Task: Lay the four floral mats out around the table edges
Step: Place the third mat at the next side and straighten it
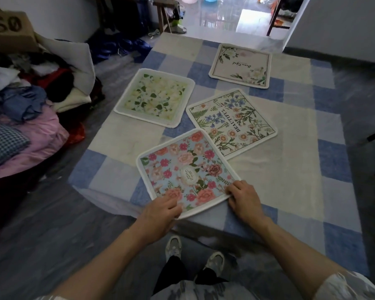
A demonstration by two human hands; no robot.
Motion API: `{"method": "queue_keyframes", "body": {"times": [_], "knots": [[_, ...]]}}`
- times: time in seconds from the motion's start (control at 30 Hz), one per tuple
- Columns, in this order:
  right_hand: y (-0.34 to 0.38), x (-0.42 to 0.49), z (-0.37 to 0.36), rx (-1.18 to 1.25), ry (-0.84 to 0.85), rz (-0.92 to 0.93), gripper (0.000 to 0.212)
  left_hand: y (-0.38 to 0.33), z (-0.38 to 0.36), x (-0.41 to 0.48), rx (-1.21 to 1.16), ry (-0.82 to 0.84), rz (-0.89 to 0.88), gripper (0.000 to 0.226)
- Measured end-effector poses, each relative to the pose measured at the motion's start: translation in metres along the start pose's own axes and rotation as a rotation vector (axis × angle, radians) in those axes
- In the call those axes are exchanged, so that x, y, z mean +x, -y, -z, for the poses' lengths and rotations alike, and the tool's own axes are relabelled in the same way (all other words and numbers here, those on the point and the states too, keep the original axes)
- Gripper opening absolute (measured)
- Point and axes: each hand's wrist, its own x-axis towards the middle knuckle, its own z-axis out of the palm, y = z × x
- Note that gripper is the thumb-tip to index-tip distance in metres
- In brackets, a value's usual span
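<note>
Both left hand (160, 210) and right hand (244, 199) clamped on pink-rose mat (187, 173), probably squaring it to the near surface (290, 169) edge.

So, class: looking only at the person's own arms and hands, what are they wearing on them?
Both forearms are bare. The left hand and right hand show no gloves, rings or watch. A short pale sleeve with a grey mottled print shows at the right arm's upper edge.

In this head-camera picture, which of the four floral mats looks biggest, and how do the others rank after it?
1. Pink-rose mat, held at its near edge by both hands.
2. "BEAUTIFUL" wildflower mat.
3. Green-leaf mat, close to the second in apparent size.
4. Cream mat with corner blossoms.

Nearness likely explains this; the mats may be equal.
</note>
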Motion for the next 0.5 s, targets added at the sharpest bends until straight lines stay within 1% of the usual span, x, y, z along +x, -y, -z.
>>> {"method": "queue_keyframes", "body": {"times": [0.13, 0.27, 0.43, 0.5], "knots": [[-0.001, -0.001, 0.002, 0.01, 0.041, 0.019, 0.009, -0.001, 0.001, -0.006, 0.084, 0.009, 0.043, 0.028], [0.002, -0.009, 0.002, 0.033, 0.048, 0.01, 0.007, 0.004, -0.001, -0.003, 0.148, 0.029, 0.038, 0.04], [0.007, -0.03, -0.002, -0.001, 0.043, -0.104, 0.006, 0.018, -0.001, 0.003, 0.153, -0.035, -0.025, 0.027], [0.007, -0.037, -0.003, -0.006, 0.036, -0.152, 0.006, 0.022, 0.003, 0.012, 0.179, -0.05, -0.056, 0.027]]}}
